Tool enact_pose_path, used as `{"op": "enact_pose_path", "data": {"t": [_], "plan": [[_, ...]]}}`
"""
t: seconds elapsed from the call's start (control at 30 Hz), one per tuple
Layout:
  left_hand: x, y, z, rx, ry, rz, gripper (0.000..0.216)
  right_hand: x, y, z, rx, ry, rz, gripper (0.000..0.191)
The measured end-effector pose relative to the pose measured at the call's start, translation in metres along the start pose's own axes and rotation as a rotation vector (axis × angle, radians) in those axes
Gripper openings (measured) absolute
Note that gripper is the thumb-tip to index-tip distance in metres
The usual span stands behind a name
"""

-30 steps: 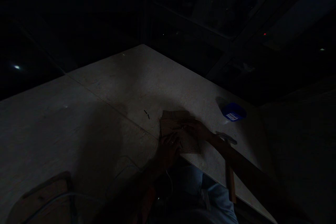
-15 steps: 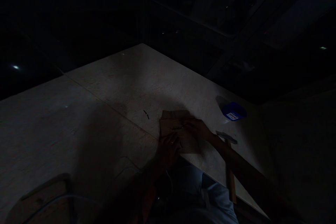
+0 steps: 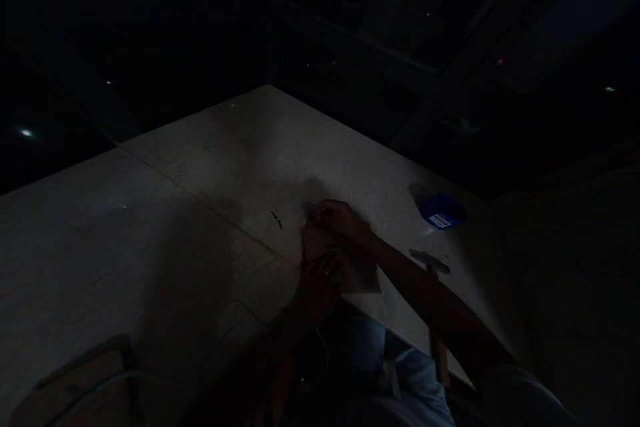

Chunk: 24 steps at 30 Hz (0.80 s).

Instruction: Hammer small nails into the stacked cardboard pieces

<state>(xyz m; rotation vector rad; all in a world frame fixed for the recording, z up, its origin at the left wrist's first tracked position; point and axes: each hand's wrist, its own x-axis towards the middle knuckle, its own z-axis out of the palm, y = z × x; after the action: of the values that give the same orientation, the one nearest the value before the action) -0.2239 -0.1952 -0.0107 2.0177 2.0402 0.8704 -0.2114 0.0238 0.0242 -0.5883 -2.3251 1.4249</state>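
Observation:
A brown flat piece (image 3: 364,282) with rows of small holes lies at the table's near edge; the dark hides whether it is leather or card. My left hand (image 3: 323,280) rests on its near left part, fingers stretched out over it, a ring showing on one. My right hand (image 3: 337,217) is at the piece's far edge, its fingers bent together. What those fingers hold, if anything, is too dark to make out. Two small dark slim pieces (image 3: 277,220) lie on the table just left of the brown piece.
A hammer (image 3: 431,261) lies to the right, its wooden handle partly under my right forearm. Beyond it stands a blue container (image 3: 444,211) with a white label. A chair-like shape (image 3: 80,380) and a thin cable are at lower left. The pale table (image 3: 210,167) has a seam.
My right hand has moved left and away from me, from the middle of the brown piece to its far edge. My left hand has stayed in place.

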Motion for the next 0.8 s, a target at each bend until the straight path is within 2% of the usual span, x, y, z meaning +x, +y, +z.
{"op": "enact_pose_path", "data": {"t": [0.2,0.37,0.47,0.63,0.7,0.8], "plan": [[0.0,0.0,0.001,-0.02,-0.001,-0.004,0.047,0.028,-0.011,0.052,-0.074,-0.161,-0.007,0.021],[-0.001,-0.001,0.004,-0.019,0.011,0.015,0.051,0.031,-0.019,0.064,-0.151,-0.201,-0.009,0.029],[-0.001,0.001,0.0,-0.025,0.004,-0.001,0.052,0.027,-0.028,0.051,-0.216,-0.156,-0.011,0.029],[0.001,0.003,-0.004,-0.043,-0.028,-0.014,0.044,-0.006,-0.045,0.007,-0.349,-0.076,-0.004,0.027],[0.0,0.002,-0.003,-0.039,-0.026,-0.015,0.043,-0.028,-0.047,-0.007,-0.428,-0.115,-0.011,0.024],[-0.001,0.001,0.0,-0.027,-0.011,-0.007,0.044,-0.059,-0.042,-0.015,-0.684,-0.297,-0.098,0.035]]}}
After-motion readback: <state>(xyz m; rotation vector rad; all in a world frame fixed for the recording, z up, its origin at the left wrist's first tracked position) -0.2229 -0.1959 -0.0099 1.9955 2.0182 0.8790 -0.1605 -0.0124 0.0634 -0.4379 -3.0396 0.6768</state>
